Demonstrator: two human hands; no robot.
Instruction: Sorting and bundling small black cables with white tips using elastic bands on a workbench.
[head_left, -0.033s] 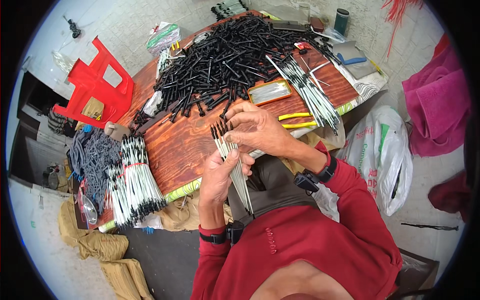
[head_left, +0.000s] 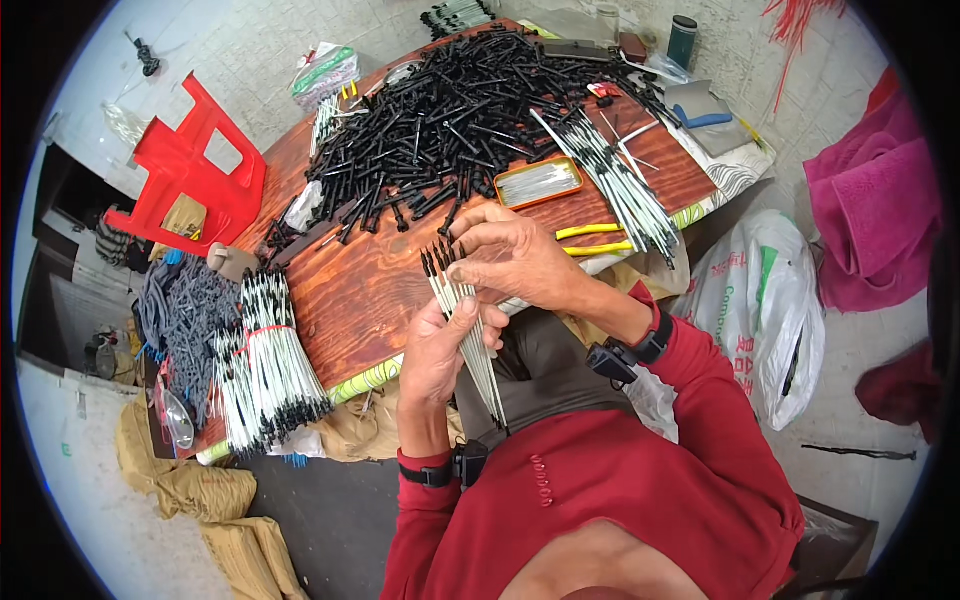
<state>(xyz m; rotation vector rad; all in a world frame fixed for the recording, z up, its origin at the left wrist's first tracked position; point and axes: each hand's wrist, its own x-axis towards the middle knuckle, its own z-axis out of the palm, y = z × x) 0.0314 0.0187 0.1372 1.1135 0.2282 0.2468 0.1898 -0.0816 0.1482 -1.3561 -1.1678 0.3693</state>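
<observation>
Reddish-brown wood-grain tabletop (head_left: 345,305), a messy heap of hard-looking black stems (head_left: 450,110) on it, plus a fat white-and-black rod bundle (head_left: 275,355) tied with a red band off to the left. The loose bunch of skinny, straight white rods (head_left: 484,376) slants between the hands, black tips up, over the dark trousers (head_left: 570,375). Left hand (head_left: 435,350) is wrapped around its middle, thumb across the front. Right hand (head_left: 532,260) is curled at the tips, thumb and fingers close together; can't tell if they're pinching one.
</observation>
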